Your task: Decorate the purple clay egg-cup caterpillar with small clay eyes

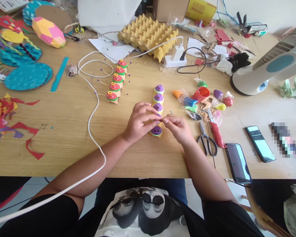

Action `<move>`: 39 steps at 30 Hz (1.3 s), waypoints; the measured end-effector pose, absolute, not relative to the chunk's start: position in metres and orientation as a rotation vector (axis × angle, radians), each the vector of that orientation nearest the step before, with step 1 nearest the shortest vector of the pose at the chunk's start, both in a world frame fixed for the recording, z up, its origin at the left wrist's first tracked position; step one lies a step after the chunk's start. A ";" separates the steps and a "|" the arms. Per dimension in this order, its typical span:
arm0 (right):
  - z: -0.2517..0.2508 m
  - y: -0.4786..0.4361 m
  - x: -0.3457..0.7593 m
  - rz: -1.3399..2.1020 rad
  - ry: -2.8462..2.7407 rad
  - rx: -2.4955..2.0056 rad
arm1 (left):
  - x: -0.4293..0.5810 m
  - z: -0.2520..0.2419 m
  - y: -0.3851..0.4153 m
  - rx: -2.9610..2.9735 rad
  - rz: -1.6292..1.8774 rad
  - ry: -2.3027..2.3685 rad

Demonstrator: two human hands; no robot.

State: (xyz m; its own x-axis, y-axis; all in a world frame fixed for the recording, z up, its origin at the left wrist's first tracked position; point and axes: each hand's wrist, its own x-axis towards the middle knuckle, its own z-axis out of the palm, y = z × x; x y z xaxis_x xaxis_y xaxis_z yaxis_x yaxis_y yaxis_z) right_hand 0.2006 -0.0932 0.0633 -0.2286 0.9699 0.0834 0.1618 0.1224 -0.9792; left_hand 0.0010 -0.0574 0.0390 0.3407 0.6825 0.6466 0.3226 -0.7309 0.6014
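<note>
A row of egg-carton bumps topped with purple clay point(158, 97) stands on the table in front of me, a small face on the nearest bump. Over its near part, my left hand point(142, 121) pinches with thumb and finger, the other fingers spread. My right hand point(178, 129) meets it from the right, thumb and forefinger pressed together. Whatever lies between the fingertips is too small to name. Farther left is a second row with red and green clay point(117, 79), with faces and thin pins sticking out at its sides.
Scissors point(207, 140), a red-handled knife point(217, 134), bagged clay point(190, 101) and a red cup point(201, 94) lie right. Two phones point(238, 163) are near the right edge. A white cable point(90, 123) crosses the left side. An egg tray point(148, 33) and power strip point(175, 61) are behind.
</note>
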 end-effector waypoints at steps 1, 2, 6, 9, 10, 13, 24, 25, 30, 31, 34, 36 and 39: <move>0.064 -0.093 0.200 1.204 -1.546 -1.146 | 0.001 0.039 -0.057 2.240 1.362 0.878; 0.064 -0.093 0.200 1.206 -1.536 -1.149 | 0.001 0.038 -0.057 2.240 1.368 0.875; 0.062 -0.092 0.201 1.192 -1.489 -1.175 | 0.001 0.039 -0.057 2.243 1.375 0.875; 0.059 -0.092 0.201 1.191 -1.467 -1.177 | 0.001 0.039 -0.057 2.243 1.383 0.873; 0.059 -0.092 0.201 1.195 -1.460 -1.178 | 0.001 0.039 -0.057 2.242 1.387 0.871; 0.057 -0.092 0.201 1.216 -1.433 -1.177 | 0.001 0.039 -0.057 2.236 1.413 0.849; 0.059 -0.092 0.199 1.254 -1.395 -1.143 | 0.001 0.038 -0.057 2.247 1.380 0.880; 0.060 -0.092 0.198 1.260 -1.395 -1.144 | 0.001 0.037 -0.057 2.248 1.395 0.866; 0.062 -0.092 0.196 1.292 -1.371 -1.153 | 0.002 0.038 -0.057 2.245 1.409 0.844; 0.061 -0.092 0.196 1.295 -1.361 -1.153 | 0.002 0.039 -0.057 2.243 1.403 0.849; 0.060 -0.092 0.197 1.302 -1.326 -1.147 | 0.002 0.040 -0.057 2.240 1.394 0.868; 0.059 -0.092 0.197 1.305 -1.307 -1.140 | 0.002 0.040 -0.057 2.241 1.401 0.866; 0.060 -0.092 0.197 1.313 -1.306 -1.149 | 0.002 0.040 -0.057 2.254 1.403 0.865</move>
